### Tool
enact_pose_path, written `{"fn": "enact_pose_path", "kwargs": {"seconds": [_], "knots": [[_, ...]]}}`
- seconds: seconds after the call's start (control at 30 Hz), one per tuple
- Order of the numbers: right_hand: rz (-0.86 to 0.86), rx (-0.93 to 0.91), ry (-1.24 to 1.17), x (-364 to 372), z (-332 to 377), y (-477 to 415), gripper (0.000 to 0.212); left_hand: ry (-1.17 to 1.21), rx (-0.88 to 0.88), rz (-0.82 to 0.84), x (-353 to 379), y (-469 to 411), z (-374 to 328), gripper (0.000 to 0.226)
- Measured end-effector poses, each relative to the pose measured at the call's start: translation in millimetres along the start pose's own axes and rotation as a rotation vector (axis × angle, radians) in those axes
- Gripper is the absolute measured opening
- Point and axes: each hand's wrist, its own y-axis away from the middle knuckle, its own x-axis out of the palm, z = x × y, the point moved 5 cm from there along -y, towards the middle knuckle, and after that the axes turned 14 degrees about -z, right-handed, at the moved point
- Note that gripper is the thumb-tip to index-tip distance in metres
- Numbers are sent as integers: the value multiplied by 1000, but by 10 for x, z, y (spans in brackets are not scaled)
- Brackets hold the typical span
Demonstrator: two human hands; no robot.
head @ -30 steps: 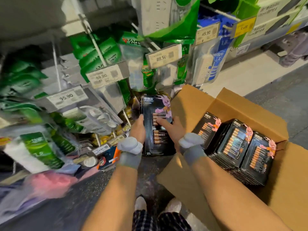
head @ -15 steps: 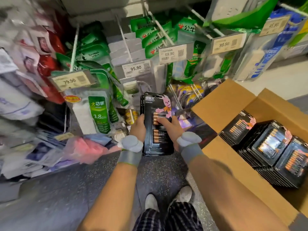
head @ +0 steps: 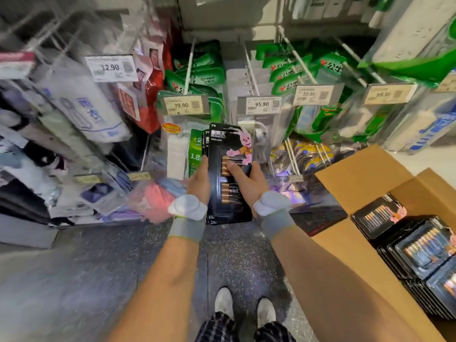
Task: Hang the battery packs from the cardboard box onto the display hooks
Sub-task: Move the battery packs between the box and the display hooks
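Note:
A small stack of black battery packs (head: 228, 193) with a pink rabbit on the front is upright in the middle of the view. My left hand (head: 199, 180) grips its left edge. My right hand (head: 246, 180) holds its right side, thumb pressed on the front over the batteries. The open cardboard box (head: 345, 233) stands on the floor at the right, with more rows of battery packs (head: 417, 245) inside. Display hooks (head: 188, 65) with hanging goods and price tags fill the rack ahead.
Green packaged goods (head: 288, 72) and white power strips hang from pegs behind price tags (head: 261, 104). Red and white packets (head: 150, 77) hang at the left, with more goods low on the left. The speckled floor (head: 237, 262) and my shoes lie below.
The view has swung left, so the box now sits further right and more of the left rack shows. The pack stack stays held in both hands and is raised slightly.

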Motion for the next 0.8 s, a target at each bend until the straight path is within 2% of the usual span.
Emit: {"fn": "enact_pose_path", "kwargs": {"seconds": [0.1,0.2,0.23,0.3,0.37,0.47,0.5,0.57,0.67,0.8], "knots": [[37,-69,-2,23,220,75,38,154,5,29,-106,152,-245,49],[46,-197,24,8,610,166,44,169,49,16,-198,167,-436,79],[50,-240,55,11,758,185,44,148,108,-11,-255,231,-598,77],[43,-296,82,24,957,198,27,175,215,-29,-351,395,-882,57],[25,-372,44,4,1213,267,25,210,282,-34,-432,533,-1090,44],[43,-431,10,-4,1530,329,53,173,432,-51,-496,625,-1390,48],[51,-461,5,-32,1666,387,56,205,451,-47,-542,698,-1511,43],[50,-513,-37,-76,1824,430,50,230,483,-30,-585,756,-1650,35],[11,-617,-78,-136,2122,563,47,210,642,-34,-643,867,-1926,30],[-11,-687,-156,-159,2424,671,47,345,756,-94,-761,1011,-2234,28]]}}
